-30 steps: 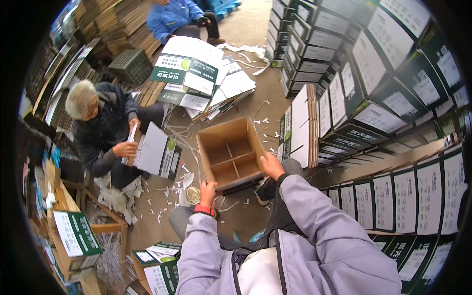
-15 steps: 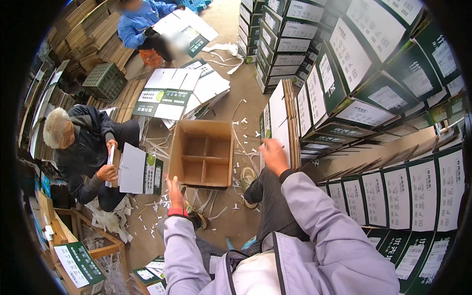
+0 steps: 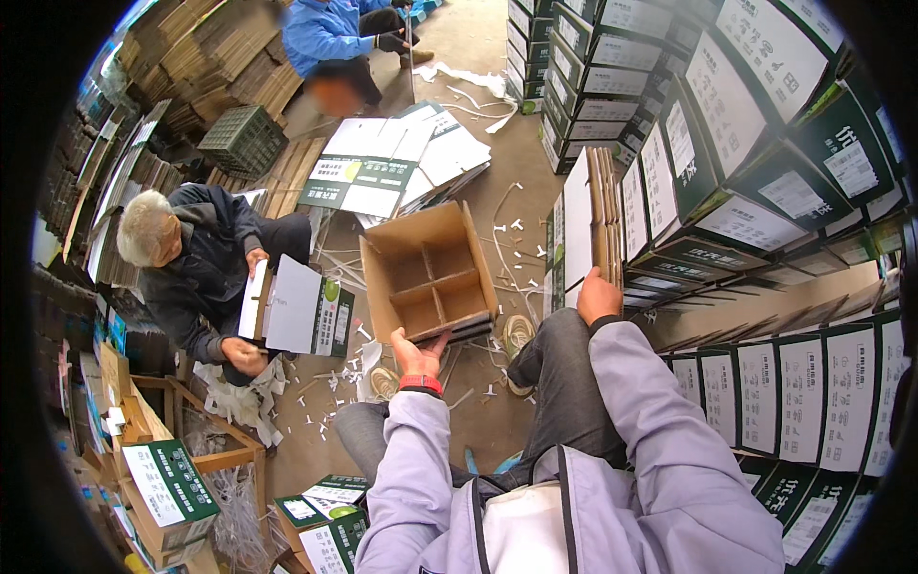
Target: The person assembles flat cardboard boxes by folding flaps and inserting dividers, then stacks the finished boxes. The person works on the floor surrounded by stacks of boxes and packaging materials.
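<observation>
Left hand [image 3: 418,354]: half open, thumb and fingers spread against the near edge of the open box [image 3: 430,263]; whether it bears the weight cannot be told. The box lies just ahead of the right shoe [image 3: 519,340], tilted, a crossed divider [image 3: 438,282] inside; its support is hidden. Risk: contact at one edge only; the box could tip or twist aside if that hand alone steadies it. Right hand [image 3: 600,295]: fingers curled at the near end of the flat cartons [image 3: 579,230], which stand on edge toward the right edge of the floor [image 3: 521,201]; whether a sheet is gripped cannot be told. Risk: the cartons stand close together; a hard pull on one could drag its neighbours or bring the row over. Loose white scraps [image 3: 363,333] litter the floor; a foot set on them could slide. Toward the floor's left edge, a seated co-worker [image 3: 206,249] holds a white-faced carton [image 3: 296,311]; a wide swing of the box leftward could strike it. Beyond, the printed pile [image 3: 382,172] overlaps askew; a knock could shift its upper sheets. Farthest, a co-worker in blue [image 3: 325,38] sits clear of the box.
</observation>
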### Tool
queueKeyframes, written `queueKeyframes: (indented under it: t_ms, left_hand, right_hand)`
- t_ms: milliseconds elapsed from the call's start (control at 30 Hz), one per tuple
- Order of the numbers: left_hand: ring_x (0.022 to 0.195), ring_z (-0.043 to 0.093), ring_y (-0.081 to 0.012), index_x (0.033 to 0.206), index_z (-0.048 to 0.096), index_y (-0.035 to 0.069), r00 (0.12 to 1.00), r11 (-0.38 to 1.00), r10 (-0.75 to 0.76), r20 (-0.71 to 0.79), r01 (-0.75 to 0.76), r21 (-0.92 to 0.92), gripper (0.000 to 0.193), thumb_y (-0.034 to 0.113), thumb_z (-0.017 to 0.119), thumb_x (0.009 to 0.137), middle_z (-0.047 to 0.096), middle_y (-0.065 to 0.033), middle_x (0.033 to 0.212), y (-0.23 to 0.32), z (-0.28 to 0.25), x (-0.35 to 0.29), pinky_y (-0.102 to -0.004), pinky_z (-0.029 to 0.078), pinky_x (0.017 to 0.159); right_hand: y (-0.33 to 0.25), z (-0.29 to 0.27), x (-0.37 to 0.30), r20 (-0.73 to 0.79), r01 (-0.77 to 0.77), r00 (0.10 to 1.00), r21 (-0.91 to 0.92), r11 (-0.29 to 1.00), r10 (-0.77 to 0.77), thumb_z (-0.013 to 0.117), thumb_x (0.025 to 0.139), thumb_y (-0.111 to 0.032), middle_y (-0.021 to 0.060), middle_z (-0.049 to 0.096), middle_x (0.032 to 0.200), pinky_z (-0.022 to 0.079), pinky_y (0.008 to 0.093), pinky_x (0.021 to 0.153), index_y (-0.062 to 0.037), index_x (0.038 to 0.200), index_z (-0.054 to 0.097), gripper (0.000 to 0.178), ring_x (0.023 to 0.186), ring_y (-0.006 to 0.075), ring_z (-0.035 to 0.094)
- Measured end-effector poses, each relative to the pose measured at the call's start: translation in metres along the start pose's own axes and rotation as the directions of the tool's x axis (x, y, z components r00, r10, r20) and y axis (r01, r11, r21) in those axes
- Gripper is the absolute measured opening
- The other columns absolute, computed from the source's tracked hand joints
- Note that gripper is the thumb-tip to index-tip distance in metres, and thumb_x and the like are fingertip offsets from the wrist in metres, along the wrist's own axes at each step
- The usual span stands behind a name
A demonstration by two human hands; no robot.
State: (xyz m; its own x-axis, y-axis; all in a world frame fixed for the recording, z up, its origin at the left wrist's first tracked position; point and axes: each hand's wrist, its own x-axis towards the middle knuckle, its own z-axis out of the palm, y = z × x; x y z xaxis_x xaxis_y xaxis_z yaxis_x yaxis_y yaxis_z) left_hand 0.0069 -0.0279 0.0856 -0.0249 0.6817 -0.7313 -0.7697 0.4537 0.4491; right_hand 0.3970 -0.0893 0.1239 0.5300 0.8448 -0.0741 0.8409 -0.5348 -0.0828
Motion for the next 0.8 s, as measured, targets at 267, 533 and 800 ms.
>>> queueKeyframes:
  t_ms: [267,533,800]
  left_hand:
    - [0.11,0.066,-0.0388,0.138,0.054,0.003,0.993,0.858,0.094,-0.078,-0.042,0.512,0.071,0.058,0.061,0.094,0.06,-0.017,0.127,-0.003,-0.001,0.009,-0.0595,0.05,0.098]
    - [0.118,0.066,-0.0366,0.143,0.052,-0.009,0.594,0.093,0.783,0.183,-0.403,0.91,0.081,0.045,0.08,0.09,0.065,-0.0238,0.137,0.008,-0.032,0.029,-0.0403,0.049,0.105]
    - [0.104,0.067,-0.0256,0.133,0.061,-0.008,0.685,0.173,0.598,0.416,-0.618,0.767,0.048,0.033,0.058,0.108,0.07,-0.0168,0.119,0.066,-0.102,0.007,-0.038,0.054,0.093]
  right_hand:
    - [0.025,0.019,0.003,-0.001,0.049,0.999,-0.075,0.996,-0.05,0.061,0.092,-0.009,0.0264,0.075,0.084,0.06,0.0525,0.073,0.0057,0.119,0.048,0.033,0.08,0.0419,0.077]
    - [0.023,0.02,0.0,-0.026,0.019,0.999,-0.072,0.997,-0.021,0.051,0.102,-0.013,0.0221,0.078,0.088,0.062,0.0495,0.073,0.0046,0.117,0.049,0.024,0.079,0.0369,0.079]
    - [-0.009,-0.001,0.0,0.154,-0.031,0.988,0.078,0.996,0.019,0.053,0.103,-0.016,0.0311,0.076,0.103,0.06,0.0534,0.088,0.0074,0.134,0.048,0.039,0.099,0.0439,0.076]
